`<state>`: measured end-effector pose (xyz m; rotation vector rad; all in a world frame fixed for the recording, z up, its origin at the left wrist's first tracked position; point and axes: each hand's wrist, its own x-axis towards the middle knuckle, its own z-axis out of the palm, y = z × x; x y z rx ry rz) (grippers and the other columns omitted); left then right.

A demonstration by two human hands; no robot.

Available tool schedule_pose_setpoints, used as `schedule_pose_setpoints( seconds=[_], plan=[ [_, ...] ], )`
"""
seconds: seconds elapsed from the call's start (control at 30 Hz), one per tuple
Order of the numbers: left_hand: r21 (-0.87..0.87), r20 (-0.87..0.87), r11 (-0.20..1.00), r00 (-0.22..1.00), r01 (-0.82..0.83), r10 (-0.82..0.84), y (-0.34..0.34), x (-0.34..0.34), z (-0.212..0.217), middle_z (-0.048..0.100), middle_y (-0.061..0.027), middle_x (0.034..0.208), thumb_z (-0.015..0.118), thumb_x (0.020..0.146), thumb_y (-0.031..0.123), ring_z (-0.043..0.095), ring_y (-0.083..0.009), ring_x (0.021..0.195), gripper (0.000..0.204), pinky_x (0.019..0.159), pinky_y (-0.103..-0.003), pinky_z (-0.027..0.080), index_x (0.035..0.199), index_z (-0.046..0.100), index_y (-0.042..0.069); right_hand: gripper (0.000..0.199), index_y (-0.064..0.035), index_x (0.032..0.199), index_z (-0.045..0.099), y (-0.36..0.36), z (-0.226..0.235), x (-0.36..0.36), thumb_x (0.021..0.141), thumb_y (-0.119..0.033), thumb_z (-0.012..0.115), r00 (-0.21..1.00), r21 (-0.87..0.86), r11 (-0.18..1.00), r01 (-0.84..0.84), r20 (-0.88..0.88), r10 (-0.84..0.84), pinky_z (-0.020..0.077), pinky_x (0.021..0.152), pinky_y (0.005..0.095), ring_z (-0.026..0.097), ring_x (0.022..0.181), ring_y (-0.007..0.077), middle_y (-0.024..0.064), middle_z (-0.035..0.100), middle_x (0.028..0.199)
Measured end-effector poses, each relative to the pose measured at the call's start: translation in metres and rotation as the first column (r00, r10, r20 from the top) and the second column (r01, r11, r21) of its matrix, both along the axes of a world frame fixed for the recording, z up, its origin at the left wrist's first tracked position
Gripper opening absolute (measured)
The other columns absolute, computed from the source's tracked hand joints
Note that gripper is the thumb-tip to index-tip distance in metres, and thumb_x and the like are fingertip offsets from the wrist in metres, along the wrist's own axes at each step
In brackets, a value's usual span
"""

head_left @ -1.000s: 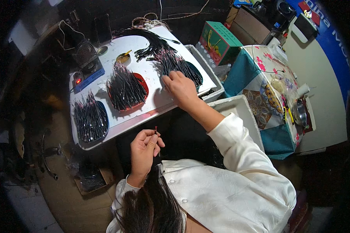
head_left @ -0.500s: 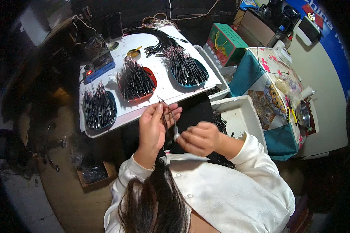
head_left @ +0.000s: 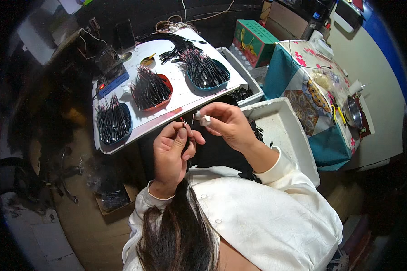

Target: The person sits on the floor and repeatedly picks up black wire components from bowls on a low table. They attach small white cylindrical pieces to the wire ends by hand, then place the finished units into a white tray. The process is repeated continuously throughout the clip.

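My left hand (head_left: 171,148) is closed, thumb against the fingers, around a thin black cable (head_left: 183,121) whose reddish stripped end sticks up above the thumb. Just to its right, my right hand (head_left: 230,127) has thumb and forefinger bent toward each other, with white wraps (head_left: 205,120) on the fingertips. A small thin piece shows beside those tips, too tiny to name. Beyond the hands, on the white table (head_left: 169,115), stand bunches of similar black cables in a red basket (head_left: 170,86), a right-hand blue basket (head_left: 226,74) and a left-hand blue basket (head_left: 130,128).
White foam boxes (head_left: 296,131) stand right of the table, holding some black cables. A blue device with a red light (head_left: 114,85) and a small bowl (head_left: 145,63) sit on the tabletop. Farther right are a cloth-covered table (head_left: 276,72), yellow-handled pliers (head_left: 341,115) and a metal bowl (head_left: 353,113).
My right hand has risen from below the left hand to beside the cable's upper end, and its fingers have unfolded from a fist-like curl. My left fingers have curled in more tightly.
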<state>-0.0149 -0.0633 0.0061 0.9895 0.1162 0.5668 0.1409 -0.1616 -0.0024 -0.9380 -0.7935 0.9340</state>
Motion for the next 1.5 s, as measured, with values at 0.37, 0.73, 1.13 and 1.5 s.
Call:
schedule_pose_setpoints(
  seconds=[0.37,0.73,1.13,1.5],
  plan=[
    [0.060,-0.077,0.992,0.990,-0.114,0.118,-0.008,0.001,0.004,0.068,-0.0166,0.089,0.049,0.099,0.015,0.051,-0.0090,0.055,0.020,0.048,-0.018,0.037,0.102,0.059,-0.002,0.015,0.0043,0.105,0.062,0.007,0.012,-0.004,0.091,-0.001,0.059,0.915,0.255,0.967,0.020,0.384,-0.120,0.0494,0.071,0.0210,0.059,0.081,0.0058,0.0046,0.064,0.094],
    [0.335,-0.055,0.894,0.941,-0.297,0.333,-0.014,0.002,0.001,0.068,-0.0105,0.086,0.057,0.095,0.010,0.052,-0.0059,0.059,0.016,0.053,-0.019,0.042,0.101,0.062,-0.004,0.015,0.0039,0.103,0.060,0.003,0.011,-0.011,0.090,-0.003,0.062,0.947,0.154,0.984,0.086,0.296,-0.129,0.0519,0.075,0.0219,0.062,0.085,0.0083,0.0057,0.065,0.093],
    [0.229,-0.038,0.930,0.952,-0.289,0.305,-0.016,0.004,-0.004,0.067,-0.0081,0.082,0.058,0.094,0.009,0.052,-0.0064,0.061,0.016,0.053,-0.018,0.039,0.099,0.063,-0.005,0.013,0.0050,0.100,0.061,0.006,0.007,-0.020,0.091,-0.004,0.061,0.994,0.146,0.989,0.011,0.106,-0.026,0.0498,0.068,0.0232,0.058,0.073,0.0090,0.0066,0.065,0.088],
    [0.411,-0.015,0.805,0.879,-0.429,0.476,-0.020,0.001,-0.004,0.066,-0.0056,0.081,0.060,0.093,0.008,0.052,-0.0053,0.061,0.015,0.053,-0.018,0.040,0.100,0.064,-0.005,0.012,0.0052,0.099,0.062,0.004,0.011,-0.028,0.090,-0.003,0.061,0.960,0.127,0.983,0.134,0.229,-0.161,0.0542,0.069,0.0231,0.063,0.078,0.0090,0.0072,0.066,0.089]
  ],
)
